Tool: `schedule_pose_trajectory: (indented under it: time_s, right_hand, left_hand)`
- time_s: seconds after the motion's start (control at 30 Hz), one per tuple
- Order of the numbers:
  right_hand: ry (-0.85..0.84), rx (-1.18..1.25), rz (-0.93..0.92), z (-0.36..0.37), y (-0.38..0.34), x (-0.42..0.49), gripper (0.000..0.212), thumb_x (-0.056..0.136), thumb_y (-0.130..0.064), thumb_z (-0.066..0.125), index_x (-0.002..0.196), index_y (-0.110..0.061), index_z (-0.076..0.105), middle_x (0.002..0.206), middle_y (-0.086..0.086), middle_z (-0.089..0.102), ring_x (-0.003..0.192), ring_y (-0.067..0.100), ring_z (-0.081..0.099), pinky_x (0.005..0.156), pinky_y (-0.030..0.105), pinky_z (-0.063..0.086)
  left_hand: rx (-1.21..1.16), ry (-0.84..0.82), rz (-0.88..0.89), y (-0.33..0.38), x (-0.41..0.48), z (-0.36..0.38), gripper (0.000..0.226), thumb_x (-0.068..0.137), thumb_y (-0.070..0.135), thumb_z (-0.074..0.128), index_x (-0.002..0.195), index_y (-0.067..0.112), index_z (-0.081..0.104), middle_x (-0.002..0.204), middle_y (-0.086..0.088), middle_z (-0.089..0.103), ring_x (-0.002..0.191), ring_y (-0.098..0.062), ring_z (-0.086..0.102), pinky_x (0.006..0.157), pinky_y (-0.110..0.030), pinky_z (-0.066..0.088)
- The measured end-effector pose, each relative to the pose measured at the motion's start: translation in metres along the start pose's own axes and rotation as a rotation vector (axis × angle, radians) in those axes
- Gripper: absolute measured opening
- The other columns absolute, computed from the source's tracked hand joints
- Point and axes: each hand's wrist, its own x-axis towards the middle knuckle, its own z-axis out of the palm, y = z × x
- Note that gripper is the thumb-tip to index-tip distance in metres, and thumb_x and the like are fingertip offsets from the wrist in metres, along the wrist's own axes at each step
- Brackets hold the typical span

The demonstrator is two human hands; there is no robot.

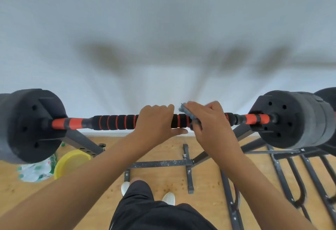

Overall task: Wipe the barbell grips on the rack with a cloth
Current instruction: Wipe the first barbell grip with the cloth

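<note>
My barbell (116, 122) lies level across the rack (85, 141), its black foam grip ringed in orange. My blue-grey cloth (185, 110) drapes over the grip's right part.

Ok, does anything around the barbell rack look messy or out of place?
Mostly the floor at left: a crumpled plastic bag lies beside a yellow basin under the weight plate. The rack's base bar looks scuffed and whitish.

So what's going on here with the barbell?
A person is cleaning a barbell resting on a rack. The left hand grips the black foam grip near the middle, steadying it. The right hand presses a blue-grey cloth around the bar just beside it, toward the right-hand weight plates.
</note>
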Motion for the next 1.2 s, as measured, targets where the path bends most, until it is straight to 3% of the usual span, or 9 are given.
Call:
schedule_pose_trajectory:
  time_s: [0.17, 0.37, 0.57, 0.63, 0.7, 0.8, 0.9, 1.03, 1.2]
  right_hand:
    - [-0.093, -0.235, 0.010, 0.042, -0.026, 0.007, 0.036, 0.081, 0.009, 0.057, 0.108, -0.014, 0.062, 0.093, -0.003, 0.063, 0.096, 0.023, 0.039, 0.066, 0.033, 0.053]
    - [-0.021, -0.247, 0.031, 0.053, -0.027, -0.006, 0.062, 0.073, 0.011, 0.070, 0.132, -0.005, 0.060, 0.118, 0.004, 0.068, 0.096, 0.028, 0.045, 0.057, 0.033, 0.056]
    - [-0.047, -0.118, -0.049, 0.046, -0.002, -0.032, 0.073, 0.077, 0.008, 0.077, 0.143, -0.013, 0.056, 0.146, -0.007, 0.056, 0.089, 0.018, 0.035, 0.064, 0.023, 0.052]
    - [-0.079, -0.009, -0.002, 0.035, -0.001, -0.048, 0.070, 0.078, 0.002, 0.081, 0.141, -0.020, 0.058, 0.136, -0.014, 0.060, 0.086, 0.013, 0.038, 0.061, 0.013, 0.045]
    - [-0.091, 0.043, 0.031, 0.017, -0.004, -0.059, 0.069, 0.081, -0.003, 0.080, 0.142, -0.027, 0.057, 0.109, -0.026, 0.059, 0.085, 0.008, 0.038, 0.060, 0.009, 0.037]
    - [0.036, 0.091, 0.036, -0.016, 0.001, -0.036, 0.056, 0.083, 0.000, 0.073, 0.133, -0.024, 0.064, 0.087, -0.031, 0.040, 0.082, 0.014, 0.046, 0.061, 0.014, 0.040]
    - [0.003, 0.014, 0.075, -0.022, 0.015, 0.018, 0.031, 0.090, -0.006, 0.061, 0.113, -0.026, 0.067, 0.077, -0.021, 0.046, 0.075, 0.018, 0.049, 0.058, 0.024, 0.043]
    - [-0.316, -0.154, 0.215, 0.004, 0.022, 0.052, 0.024, 0.090, -0.020, 0.047, 0.094, -0.028, 0.069, 0.086, 0.001, 0.069, 0.069, 0.016, 0.061, 0.065, 0.032, 0.056]
    - [-0.286, -0.266, 0.131, 0.013, 0.017, 0.032, 0.030, 0.093, -0.007, 0.044, 0.107, -0.026, 0.063, 0.089, -0.006, 0.065, 0.085, 0.019, 0.055, 0.076, 0.033, 0.051]
  left_hand:
    - [-0.088, -0.040, -0.042, -0.003, 0.008, -0.001, 0.037, 0.096, 0.045, 0.051, 0.068, 0.021, 0.047, 0.061, 0.006, 0.052, 0.055, -0.015, 0.052, 0.058, -0.028, 0.047]
    - [-0.510, -0.775, -0.047, -0.018, 0.042, -0.025, 0.034, 0.090, 0.025, 0.074, 0.066, 0.011, 0.054, 0.049, 0.001, 0.053, 0.048, -0.018, 0.048, 0.058, -0.030, 0.044]
    - [-0.722, -1.113, 0.002, -0.032, 0.058, -0.021, 0.030, 0.085, 0.035, 0.083, 0.083, 0.013, 0.062, 0.061, -0.001, 0.053, 0.050, -0.016, 0.047, 0.056, -0.029, 0.046]
    - [-0.763, -1.043, 0.024, -0.033, 0.056, -0.021, 0.034, 0.083, 0.039, 0.085, 0.083, 0.011, 0.065, 0.065, -0.004, 0.061, 0.053, -0.019, 0.055, 0.061, -0.032, 0.051]
    - [-0.700, -0.802, 0.076, -0.033, 0.048, -0.021, 0.041, 0.079, 0.050, 0.086, 0.090, 0.016, 0.067, 0.074, -0.001, 0.071, 0.062, -0.017, 0.065, 0.066, -0.031, 0.056]
    - [-0.345, -0.301, 0.116, -0.015, 0.024, -0.018, 0.040, 0.081, 0.057, 0.078, 0.094, 0.028, 0.054, 0.081, 0.010, 0.059, 0.077, -0.014, 0.062, 0.067, -0.031, 0.048]
    - [-0.144, -0.009, 0.077, 0.018, 0.005, -0.004, 0.032, 0.093, 0.046, 0.067, 0.095, 0.023, 0.044, 0.076, 0.007, 0.046, 0.072, -0.018, 0.056, 0.065, -0.033, 0.040]
    - [-0.027, 0.050, 0.032, 0.027, 0.011, 0.006, 0.017, 0.096, 0.025, 0.059, 0.088, 0.020, 0.044, 0.063, 0.006, 0.037, 0.052, -0.014, 0.040, 0.059, -0.031, 0.035]
    - [-0.031, -0.060, 0.038, 0.022, 0.024, 0.003, 0.014, 0.091, 0.016, 0.060, 0.080, 0.020, 0.053, 0.063, 0.004, 0.046, 0.053, -0.014, 0.043, 0.058, -0.029, 0.036]
